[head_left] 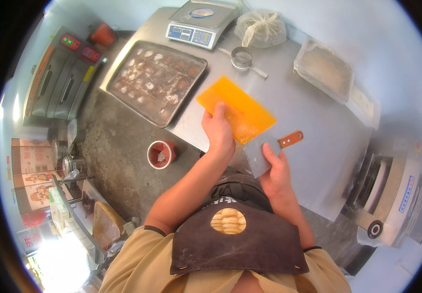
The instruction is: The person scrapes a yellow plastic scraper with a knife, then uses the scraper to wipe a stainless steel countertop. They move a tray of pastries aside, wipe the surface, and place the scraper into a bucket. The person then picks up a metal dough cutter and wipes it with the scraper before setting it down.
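Left hand (218, 128) is gripping orange board (234, 101) | right hand (276, 173) is pinching metal scraper (258, 155) | pickup looking done, pale residue (246, 130) remaining

A dark baking tray (185, 94) blotched with white lay along the left side of the steel table (318, 132), near a digital scale (199, 35). Right of the scale sat a knotted plastic bag (261, 30), with a round metal utensil (242, 58) near it and a translucent tub (317, 82) farther right. A red bin (158, 148) stood on the floor (118, 136) beside the table, and a grey oven (57, 80) with lit displays stood farther left
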A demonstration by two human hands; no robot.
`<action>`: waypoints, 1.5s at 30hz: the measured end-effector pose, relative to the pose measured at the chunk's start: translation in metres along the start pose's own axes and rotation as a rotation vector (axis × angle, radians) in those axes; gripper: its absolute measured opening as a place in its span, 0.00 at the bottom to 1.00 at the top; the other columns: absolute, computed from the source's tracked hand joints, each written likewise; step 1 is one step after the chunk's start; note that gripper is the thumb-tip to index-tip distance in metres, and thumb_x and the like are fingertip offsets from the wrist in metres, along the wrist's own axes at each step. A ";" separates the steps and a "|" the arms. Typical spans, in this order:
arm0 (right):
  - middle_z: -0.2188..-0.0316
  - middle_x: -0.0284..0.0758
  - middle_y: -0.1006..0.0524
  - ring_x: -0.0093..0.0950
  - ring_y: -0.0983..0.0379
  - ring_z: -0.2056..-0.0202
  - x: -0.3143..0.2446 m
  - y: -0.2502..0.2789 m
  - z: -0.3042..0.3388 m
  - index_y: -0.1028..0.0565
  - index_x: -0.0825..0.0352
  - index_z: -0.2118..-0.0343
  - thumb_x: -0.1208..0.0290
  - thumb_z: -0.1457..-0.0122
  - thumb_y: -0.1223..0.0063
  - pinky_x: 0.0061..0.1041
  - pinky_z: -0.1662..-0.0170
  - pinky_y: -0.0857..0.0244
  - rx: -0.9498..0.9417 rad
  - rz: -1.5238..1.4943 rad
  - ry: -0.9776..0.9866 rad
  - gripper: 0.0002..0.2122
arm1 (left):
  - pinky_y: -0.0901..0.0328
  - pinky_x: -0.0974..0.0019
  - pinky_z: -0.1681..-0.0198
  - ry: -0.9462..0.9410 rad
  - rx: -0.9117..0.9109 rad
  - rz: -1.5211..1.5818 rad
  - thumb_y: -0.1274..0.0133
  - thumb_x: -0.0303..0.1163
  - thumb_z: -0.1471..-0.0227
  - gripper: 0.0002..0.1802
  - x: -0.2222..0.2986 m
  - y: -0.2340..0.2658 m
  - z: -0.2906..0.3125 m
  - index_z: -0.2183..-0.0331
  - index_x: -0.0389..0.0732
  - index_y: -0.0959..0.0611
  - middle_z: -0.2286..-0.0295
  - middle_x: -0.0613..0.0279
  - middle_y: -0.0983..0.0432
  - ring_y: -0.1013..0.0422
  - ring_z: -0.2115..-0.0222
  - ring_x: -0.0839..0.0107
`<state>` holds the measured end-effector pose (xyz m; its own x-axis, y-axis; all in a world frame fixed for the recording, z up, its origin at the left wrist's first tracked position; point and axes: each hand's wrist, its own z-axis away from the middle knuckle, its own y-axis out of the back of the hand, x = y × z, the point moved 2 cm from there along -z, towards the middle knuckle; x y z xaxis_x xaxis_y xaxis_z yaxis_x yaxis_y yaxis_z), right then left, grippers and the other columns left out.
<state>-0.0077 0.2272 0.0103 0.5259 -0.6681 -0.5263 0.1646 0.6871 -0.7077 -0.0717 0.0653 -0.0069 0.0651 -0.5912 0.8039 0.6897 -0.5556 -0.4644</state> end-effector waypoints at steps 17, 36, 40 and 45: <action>0.45 0.33 0.22 0.27 0.25 0.44 0.013 0.013 0.007 0.27 0.68 0.42 0.67 0.28 0.46 0.34 0.41 0.31 -0.187 -0.010 0.103 0.16 | 0.28 0.50 0.44 0.457 0.023 0.101 0.55 0.33 0.31 0.21 -0.026 0.022 -0.002 0.44 0.30 0.28 0.49 0.50 0.24 0.24 0.48 0.53; 0.64 0.31 0.19 0.23 0.24 0.66 -0.005 0.028 -0.048 0.24 0.71 0.50 0.67 0.28 0.53 0.27 0.65 0.29 0.164 0.442 0.344 0.13 | 0.29 0.53 0.42 0.581 -0.802 0.027 0.48 0.60 0.36 0.43 -0.016 0.065 0.035 0.35 0.35 0.31 0.44 0.49 0.23 0.23 0.47 0.59; 0.58 0.35 0.19 0.25 0.23 0.59 0.001 0.038 -0.053 0.22 0.71 0.48 0.67 0.28 0.51 0.27 0.56 0.27 0.038 0.691 0.468 0.14 | 0.30 0.50 0.40 0.635 -0.621 -0.007 0.45 0.57 0.37 0.41 -0.014 0.076 0.042 0.36 0.36 0.29 0.44 0.50 0.23 0.24 0.47 0.57; 0.55 0.37 0.19 0.27 0.22 0.57 0.021 0.077 -0.079 0.22 0.71 0.50 0.65 0.29 0.49 0.30 0.55 0.27 -0.140 0.869 0.445 0.14 | 0.33 0.52 0.39 0.670 -0.693 0.112 0.49 0.47 0.32 0.29 -0.047 0.094 0.044 0.39 0.39 0.23 0.44 0.56 0.22 0.26 0.45 0.61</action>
<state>-0.0500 0.2435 -0.0925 0.0501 -0.0130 -0.9987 -0.2460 0.9689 -0.0250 0.0217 0.0668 -0.0714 -0.4680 -0.7528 0.4629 0.1122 -0.5702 -0.8138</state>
